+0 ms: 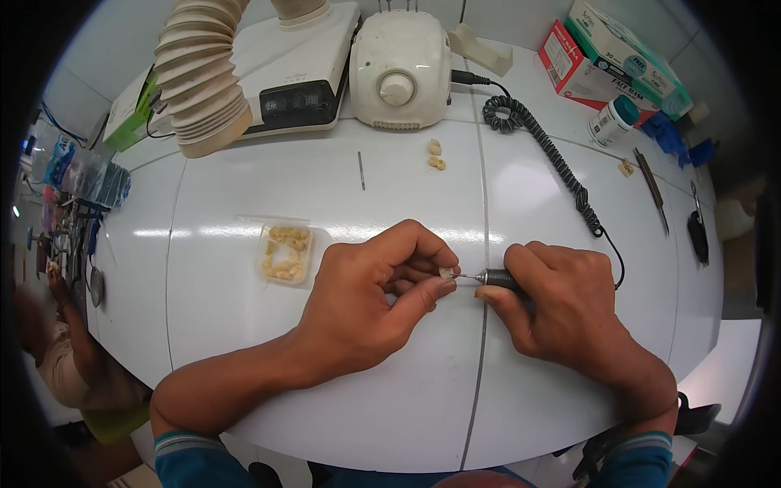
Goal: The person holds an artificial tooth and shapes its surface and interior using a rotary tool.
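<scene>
Head view: left hand (366, 301) pinches a pale piece (446, 273) (partly hidden); right hand (567, 305) grips a half-covered handpiece (499, 279).

We see left hand (370, 297) pinching small pale piece (447, 272); right hand (569, 305) holds corded handpiece (498, 278), its thin tip at the piece. Open box (285, 254) of yellowish pieces nearby, left.

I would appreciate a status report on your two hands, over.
Left hand: pinching small cream-white piece. Right hand: holding black cylindrical handpiece, thin metal bit at the piece. Nothing visible in the way.
</scene>
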